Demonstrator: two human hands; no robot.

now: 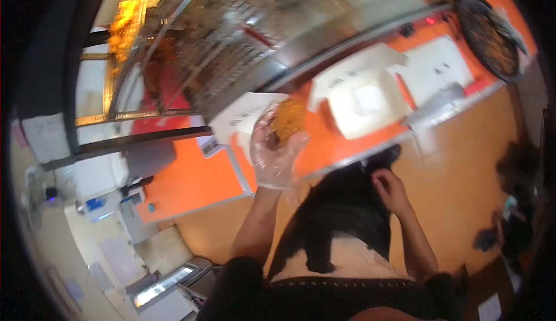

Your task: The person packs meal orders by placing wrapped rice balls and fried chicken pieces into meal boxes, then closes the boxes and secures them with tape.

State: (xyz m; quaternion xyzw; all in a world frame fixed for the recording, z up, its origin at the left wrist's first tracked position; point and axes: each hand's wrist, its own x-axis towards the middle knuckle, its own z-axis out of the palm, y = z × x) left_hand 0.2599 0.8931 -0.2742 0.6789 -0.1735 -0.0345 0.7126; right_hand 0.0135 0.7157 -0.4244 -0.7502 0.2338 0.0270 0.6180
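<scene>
Golden-brown food piece [291, 118], left of the open white box [340, 115] over the orange counter [317, 149]: best to hold level and grip lightly, gloved left hand [273, 157] clasped round it, bare right hand [391, 190] well apart, loosely open with nothing visible inside.

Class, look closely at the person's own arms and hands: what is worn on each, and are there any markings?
The left hand wears a clear, thin, wrinkled glove that reaches the wrist; the right hand shows no glove. Both arms have dark, short sleeves. The left forearm bears a small faint mark, too blurred to make out.
</scene>
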